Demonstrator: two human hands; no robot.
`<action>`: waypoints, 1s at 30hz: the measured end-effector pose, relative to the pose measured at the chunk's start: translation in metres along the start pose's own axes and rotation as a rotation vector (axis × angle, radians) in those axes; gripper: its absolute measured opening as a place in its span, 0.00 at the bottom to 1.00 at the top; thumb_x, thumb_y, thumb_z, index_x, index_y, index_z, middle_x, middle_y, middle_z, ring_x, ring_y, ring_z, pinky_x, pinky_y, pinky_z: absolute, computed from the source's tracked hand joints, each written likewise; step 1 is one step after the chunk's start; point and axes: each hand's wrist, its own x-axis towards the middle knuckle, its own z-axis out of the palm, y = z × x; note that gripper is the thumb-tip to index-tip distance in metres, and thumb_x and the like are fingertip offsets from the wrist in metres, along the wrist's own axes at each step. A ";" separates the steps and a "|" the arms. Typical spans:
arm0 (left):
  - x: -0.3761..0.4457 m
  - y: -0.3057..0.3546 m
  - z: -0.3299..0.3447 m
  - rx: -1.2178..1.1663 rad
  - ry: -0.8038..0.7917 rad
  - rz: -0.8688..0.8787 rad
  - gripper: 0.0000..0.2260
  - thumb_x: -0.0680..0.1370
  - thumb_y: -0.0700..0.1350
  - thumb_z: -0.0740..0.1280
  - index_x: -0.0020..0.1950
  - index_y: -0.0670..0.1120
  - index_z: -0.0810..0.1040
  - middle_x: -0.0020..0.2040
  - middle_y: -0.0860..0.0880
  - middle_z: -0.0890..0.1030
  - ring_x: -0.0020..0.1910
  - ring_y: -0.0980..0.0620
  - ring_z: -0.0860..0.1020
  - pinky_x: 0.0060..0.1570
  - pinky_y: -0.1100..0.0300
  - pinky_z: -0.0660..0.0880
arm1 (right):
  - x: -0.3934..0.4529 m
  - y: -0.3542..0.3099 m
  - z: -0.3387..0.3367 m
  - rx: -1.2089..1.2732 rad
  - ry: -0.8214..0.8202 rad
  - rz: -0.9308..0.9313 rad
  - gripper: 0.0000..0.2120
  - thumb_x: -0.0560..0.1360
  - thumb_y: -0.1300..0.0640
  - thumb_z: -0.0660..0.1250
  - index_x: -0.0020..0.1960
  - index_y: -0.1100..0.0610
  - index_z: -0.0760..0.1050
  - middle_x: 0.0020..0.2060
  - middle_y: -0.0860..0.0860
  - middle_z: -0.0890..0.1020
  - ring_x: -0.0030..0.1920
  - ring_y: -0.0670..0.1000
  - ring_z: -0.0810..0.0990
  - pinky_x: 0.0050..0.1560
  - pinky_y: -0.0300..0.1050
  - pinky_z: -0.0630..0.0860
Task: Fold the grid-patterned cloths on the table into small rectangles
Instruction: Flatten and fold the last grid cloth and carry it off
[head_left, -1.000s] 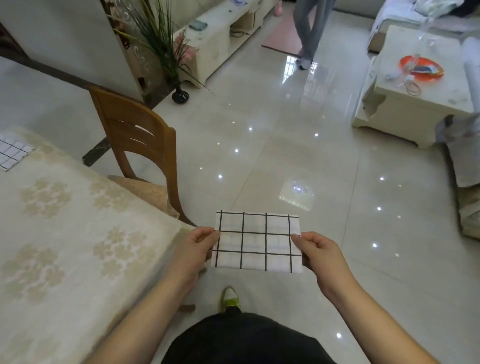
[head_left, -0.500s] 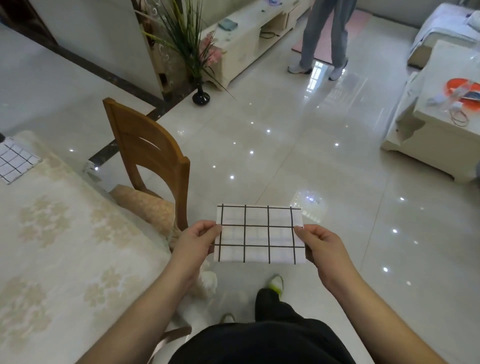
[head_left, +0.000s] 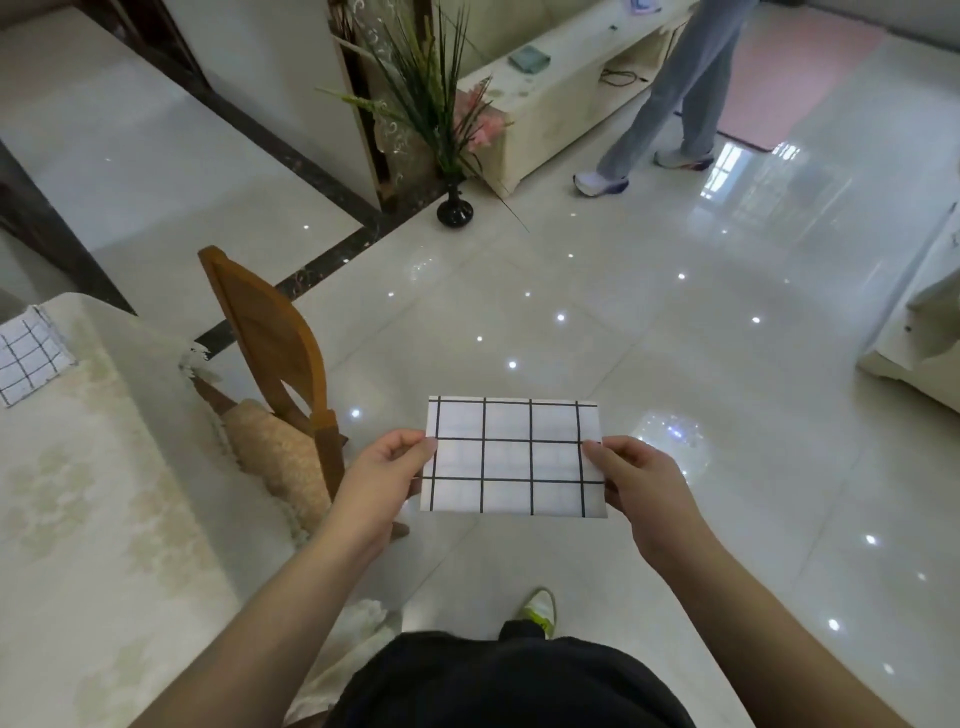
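Both hands have a pinch grip on the folded grid cloth (head_left: 511, 457), left hand (head_left: 382, 478) and right hand (head_left: 641, 480) at its side edges, held over the floor beside the table (head_left: 104, 519).

A home's living and dining room: glossy tiled floor (head_left: 597, 322) under the hands, a clothed table (head_left: 93, 519) and wooden chair (head_left: 270, 332) to their left, a vase (head_left: 454, 208) and low cabinet (head_left: 561, 98) beyond.
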 end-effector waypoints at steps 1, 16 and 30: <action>0.006 0.007 0.005 -0.011 0.011 0.004 0.05 0.78 0.45 0.68 0.48 0.47 0.83 0.47 0.40 0.84 0.53 0.36 0.81 0.57 0.40 0.77 | 0.011 -0.009 -0.002 -0.010 -0.008 -0.001 0.07 0.76 0.60 0.68 0.49 0.64 0.80 0.43 0.57 0.86 0.43 0.54 0.84 0.47 0.48 0.82; 0.117 0.069 -0.001 -0.227 0.167 -0.008 0.05 0.79 0.43 0.67 0.47 0.46 0.83 0.44 0.45 0.85 0.47 0.44 0.82 0.53 0.48 0.79 | 0.172 -0.099 0.063 -0.133 -0.189 -0.007 0.05 0.76 0.60 0.69 0.48 0.62 0.80 0.44 0.58 0.86 0.42 0.53 0.84 0.48 0.49 0.81; 0.250 0.156 -0.055 -0.383 0.290 0.028 0.05 0.79 0.41 0.67 0.48 0.42 0.82 0.37 0.48 0.82 0.35 0.51 0.79 0.35 0.62 0.74 | 0.307 -0.197 0.183 -0.215 -0.340 -0.025 0.08 0.77 0.61 0.68 0.51 0.66 0.79 0.46 0.60 0.85 0.45 0.55 0.83 0.50 0.51 0.81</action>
